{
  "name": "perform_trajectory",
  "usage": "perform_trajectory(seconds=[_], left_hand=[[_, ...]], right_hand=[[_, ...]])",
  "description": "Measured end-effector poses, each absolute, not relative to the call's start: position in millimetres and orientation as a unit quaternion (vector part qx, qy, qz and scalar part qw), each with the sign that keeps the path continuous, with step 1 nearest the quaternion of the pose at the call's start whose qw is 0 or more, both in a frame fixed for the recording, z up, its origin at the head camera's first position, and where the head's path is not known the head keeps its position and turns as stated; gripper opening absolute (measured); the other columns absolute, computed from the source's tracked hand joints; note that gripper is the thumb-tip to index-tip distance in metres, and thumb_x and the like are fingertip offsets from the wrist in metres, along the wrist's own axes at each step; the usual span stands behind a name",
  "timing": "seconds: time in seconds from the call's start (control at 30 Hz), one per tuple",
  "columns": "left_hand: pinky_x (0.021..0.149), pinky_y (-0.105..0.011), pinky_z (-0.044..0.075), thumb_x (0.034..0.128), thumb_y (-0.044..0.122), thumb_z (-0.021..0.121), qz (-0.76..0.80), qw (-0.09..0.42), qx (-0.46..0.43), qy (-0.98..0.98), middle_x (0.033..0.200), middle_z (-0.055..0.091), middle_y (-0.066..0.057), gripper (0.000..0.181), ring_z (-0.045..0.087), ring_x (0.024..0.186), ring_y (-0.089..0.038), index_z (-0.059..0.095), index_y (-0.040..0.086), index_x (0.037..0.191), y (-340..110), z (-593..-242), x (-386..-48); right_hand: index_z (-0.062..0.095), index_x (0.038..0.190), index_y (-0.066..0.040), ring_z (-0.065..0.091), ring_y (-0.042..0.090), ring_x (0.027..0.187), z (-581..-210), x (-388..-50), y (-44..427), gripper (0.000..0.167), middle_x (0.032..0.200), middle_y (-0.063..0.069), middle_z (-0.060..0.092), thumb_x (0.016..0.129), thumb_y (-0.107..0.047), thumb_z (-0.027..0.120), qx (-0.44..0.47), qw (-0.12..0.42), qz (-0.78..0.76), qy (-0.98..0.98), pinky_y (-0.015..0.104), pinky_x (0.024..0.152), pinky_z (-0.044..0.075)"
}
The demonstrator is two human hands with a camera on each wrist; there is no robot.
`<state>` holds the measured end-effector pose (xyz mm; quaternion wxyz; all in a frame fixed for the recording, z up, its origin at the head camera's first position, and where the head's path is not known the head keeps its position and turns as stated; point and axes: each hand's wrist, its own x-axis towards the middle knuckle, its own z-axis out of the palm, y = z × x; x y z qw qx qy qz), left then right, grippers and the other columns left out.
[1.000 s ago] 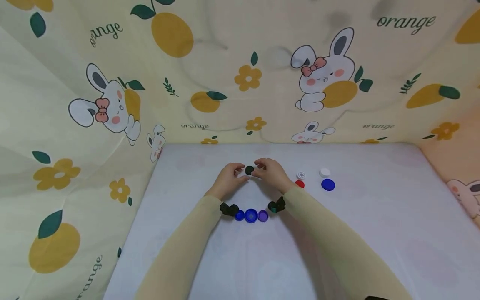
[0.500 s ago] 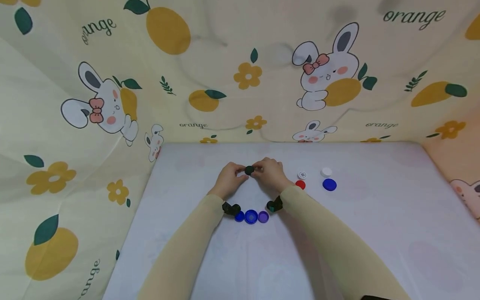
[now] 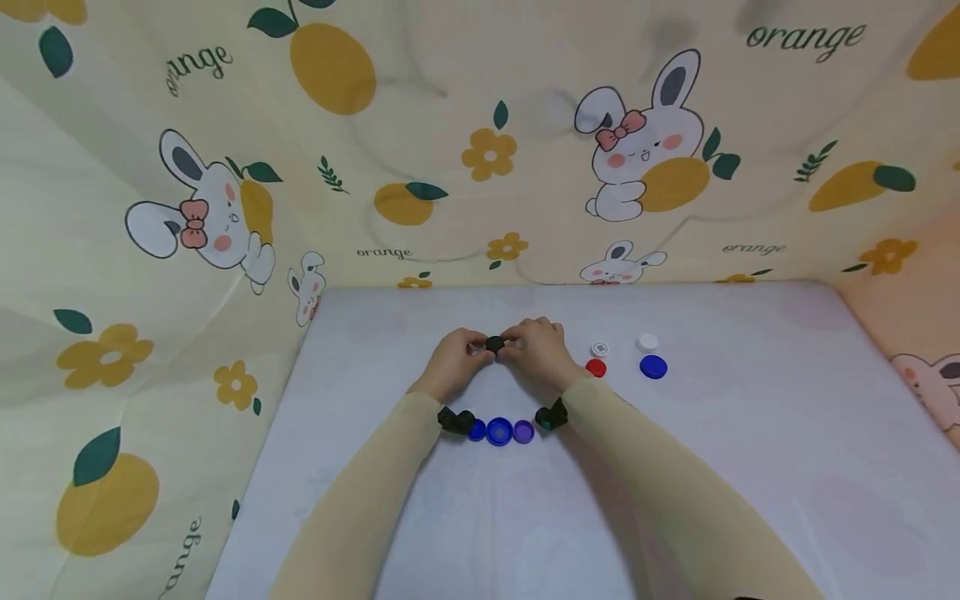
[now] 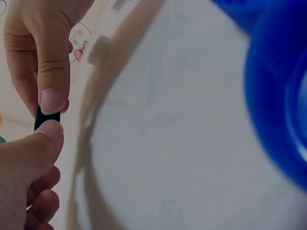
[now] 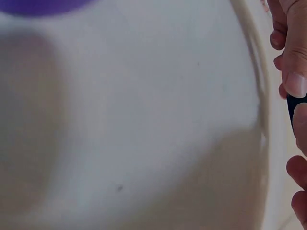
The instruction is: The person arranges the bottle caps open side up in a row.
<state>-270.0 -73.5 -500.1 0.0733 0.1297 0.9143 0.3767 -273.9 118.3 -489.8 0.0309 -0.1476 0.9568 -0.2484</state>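
Observation:
Both hands meet over the back middle of the white table around a small dark round cap [image 3: 495, 344]. The left hand [image 3: 452, 364] pinches its left side between thumb and fingers, and the right hand [image 3: 542, 353] pinches its right side. In the left wrist view the dark cap [image 4: 47, 116] shows as a narrow strip between the two thumbs. Nearer the person, between the wrists, a small blue cap [image 3: 477, 430], a larger blue cap [image 3: 499, 432] and a purple cap [image 3: 523, 431] lie side by side in a row.
Right of the right hand lie a patterned white cap [image 3: 600, 349] and a red cap [image 3: 596, 367], the red one close to the sleeve. Farther right are a plain white cap [image 3: 647, 342] and a blue cap [image 3: 653, 367]. A printed cloth [image 3: 435, 158] hangs behind the table.
A second ago the right hand's fingers stood partly open beside the dark cap; they now pinch it. The left fingers have closed in on its other side. The row of caps has stayed put.

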Motion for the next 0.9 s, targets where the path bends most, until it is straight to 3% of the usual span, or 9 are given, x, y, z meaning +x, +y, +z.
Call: perform_trajectory(seconds=[0.3, 0.57, 0.73, 0.9], left_hand=[[0.082, -0.032, 0.046, 0.0894, 0.030, 0.071, 0.357, 0.063, 0.150, 0.920, 0.107, 0.062, 0.001, 0.029, 0.056, 0.094, -0.015, 0.070, 0.015, 0.114, -74.9, -480.8, -249.4], [0.079, -0.031, 0.046, 0.0890, 0.031, 0.071, 0.355, 0.056, 0.192, 0.913, 0.101, 0.063, 0.006, 0.027, 0.055, 0.090, -0.013, 0.072, 0.018, 0.112, -74.2, -477.0, -235.0], [0.077, -0.031, 0.046, 0.0899, 0.031, 0.070, 0.370, 0.062, 0.200, 0.905, 0.098, 0.064, 0.008, 0.024, 0.055, 0.088, -0.012, 0.073, 0.020, 0.111, -74.9, -478.2, -230.8], [0.074, -0.030, 0.046, 0.0906, 0.035, 0.069, 0.418, 0.126, 0.179, 0.882, 0.096, 0.067, 0.008, 0.024, 0.056, 0.085, -0.013, 0.075, 0.019, 0.106, -77.8, -476.7, -229.6]], right_hand=[[0.072, 0.115, -0.021, 0.049, 0.021, 0.100, -481.6, -248.9, 127.6, 0.033, 0.097, -0.006, 0.067, 0.087, -0.037, 0.073, -0.171, 0.000, -0.272, 0.947, 0.044, 0.090, 0.031], [0.072, 0.114, -0.020, 0.049, 0.019, 0.101, -478.7, -230.2, 133.7, 0.032, 0.098, -0.007, 0.068, 0.087, -0.037, 0.072, -0.194, -0.010, -0.280, 0.940, 0.042, 0.090, 0.032], [0.072, 0.113, -0.019, 0.050, 0.018, 0.101, -476.9, -224.4, 136.7, 0.031, 0.099, -0.008, 0.067, 0.088, -0.037, 0.071, -0.190, 0.018, -0.311, 0.931, 0.041, 0.092, 0.037], [0.072, 0.111, -0.019, 0.054, 0.019, 0.093, -471.6, -220.4, 139.5, 0.029, 0.097, -0.005, 0.066, 0.090, -0.040, 0.068, -0.152, 0.111, -0.387, 0.903, 0.038, 0.083, 0.044]])
